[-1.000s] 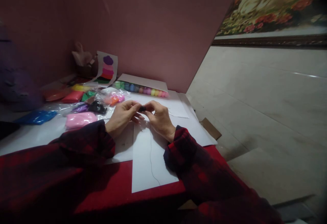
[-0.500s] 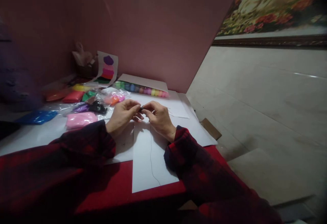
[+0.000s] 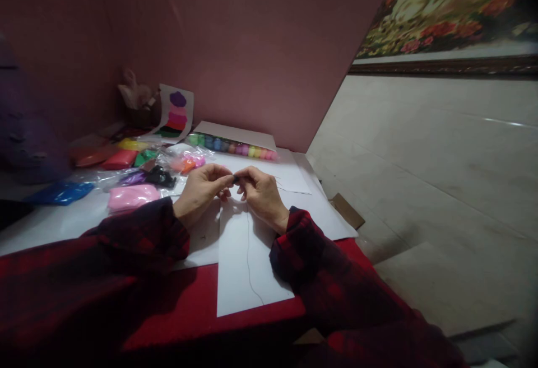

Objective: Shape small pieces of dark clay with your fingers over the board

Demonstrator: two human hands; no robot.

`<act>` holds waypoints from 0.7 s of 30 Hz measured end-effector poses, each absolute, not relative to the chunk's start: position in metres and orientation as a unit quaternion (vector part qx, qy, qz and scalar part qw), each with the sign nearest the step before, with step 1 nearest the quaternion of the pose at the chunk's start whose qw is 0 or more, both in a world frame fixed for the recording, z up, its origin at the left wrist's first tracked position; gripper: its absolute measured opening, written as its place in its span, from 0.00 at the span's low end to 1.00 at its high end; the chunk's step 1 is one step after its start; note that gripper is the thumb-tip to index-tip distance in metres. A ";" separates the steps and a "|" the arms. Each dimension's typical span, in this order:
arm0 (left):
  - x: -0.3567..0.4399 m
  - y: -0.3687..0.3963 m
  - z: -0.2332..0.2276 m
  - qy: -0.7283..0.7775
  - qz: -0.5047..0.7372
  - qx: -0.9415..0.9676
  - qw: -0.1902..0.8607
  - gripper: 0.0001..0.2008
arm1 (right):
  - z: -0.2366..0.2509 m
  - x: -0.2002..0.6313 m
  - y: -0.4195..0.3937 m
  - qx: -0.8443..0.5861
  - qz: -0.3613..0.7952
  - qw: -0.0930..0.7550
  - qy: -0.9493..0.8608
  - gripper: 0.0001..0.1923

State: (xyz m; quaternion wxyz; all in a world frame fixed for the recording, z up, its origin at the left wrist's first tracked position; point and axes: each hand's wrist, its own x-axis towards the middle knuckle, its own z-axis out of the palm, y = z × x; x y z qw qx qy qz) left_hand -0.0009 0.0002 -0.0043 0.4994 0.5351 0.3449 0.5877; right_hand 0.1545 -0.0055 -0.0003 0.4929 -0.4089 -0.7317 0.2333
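While both hands meet over the white paper sheet (image 3: 246, 267), the left hand (image 3: 202, 191) and the right hand (image 3: 263, 191) pinch a small dark piece (image 3: 236, 178) between their fingertips, each hand closed on it from its own side. What the dark piece is made of cannot be told; it is tiny and mostly hidden by the fingers. It sits in the gap where thumbs and forefingers touch, just above the paper. A thin dark thread (image 3: 248, 256) runs down the sheet from below the right hand towards the person. Both forearms wear dark red checked sleeves (image 3: 138, 239).

Just beyond the left hand lie a black lump (image 3: 159, 176) in clear wrap and a pink clay pack (image 3: 132, 196); farther out on that side lie a blue pack (image 3: 61, 192) and a red pack (image 3: 120, 159). Beyond both hands, a row of coloured clay balls (image 3: 233, 148) rests by the pink wall (image 3: 260, 43), with a picture card (image 3: 175, 111) leaning near it.
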 end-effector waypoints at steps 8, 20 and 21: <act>-0.002 -0.002 -0.001 0.357 0.559 0.577 0.477 0.18 | 0.000 0.153 -0.009 -0.401 0.216 0.495 -0.740 0.01; 0.000 -0.007 0.002 0.374 0.559 0.532 0.515 0.21 | -0.001 0.155 -0.006 -0.420 0.112 0.463 -0.772 0.04; 0.000 -0.007 0.002 0.374 0.557 0.531 0.517 0.21 | -0.001 0.155 -0.006 -0.417 0.100 0.458 -0.779 0.04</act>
